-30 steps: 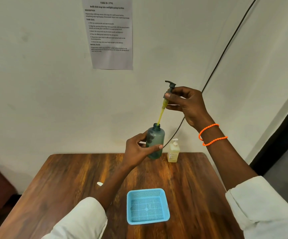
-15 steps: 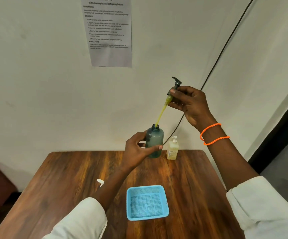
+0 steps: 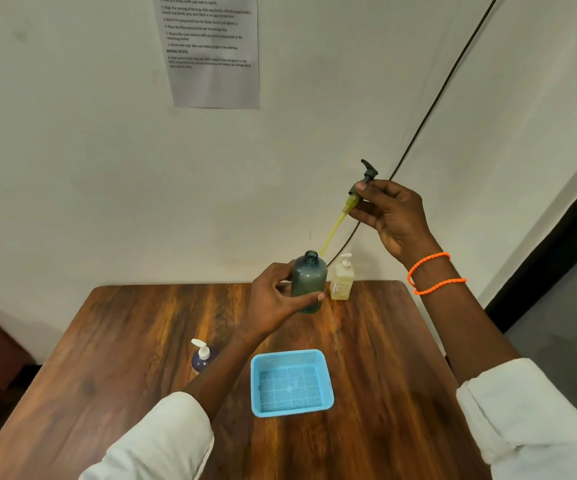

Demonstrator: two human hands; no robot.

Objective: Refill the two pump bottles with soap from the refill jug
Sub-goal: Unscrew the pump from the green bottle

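The left hand (image 3: pixel 276 299) is wrapped around the grey-green pump bottle (image 3: pixel 308 282), held upright above the table's (image 3: pixel 134 341) far edge with its mouth open. Up and to the right, the right hand (image 3: pixel 394 216) pinches the pump head (image 3: pixel 359 188) by its collar, its yellow dip tube (image 3: pixel 332 232) slanting down-left (tip just beside the mouth, apparently clear of it).

one head view, looking forward and down at the table (image 3: pixel 141 341).
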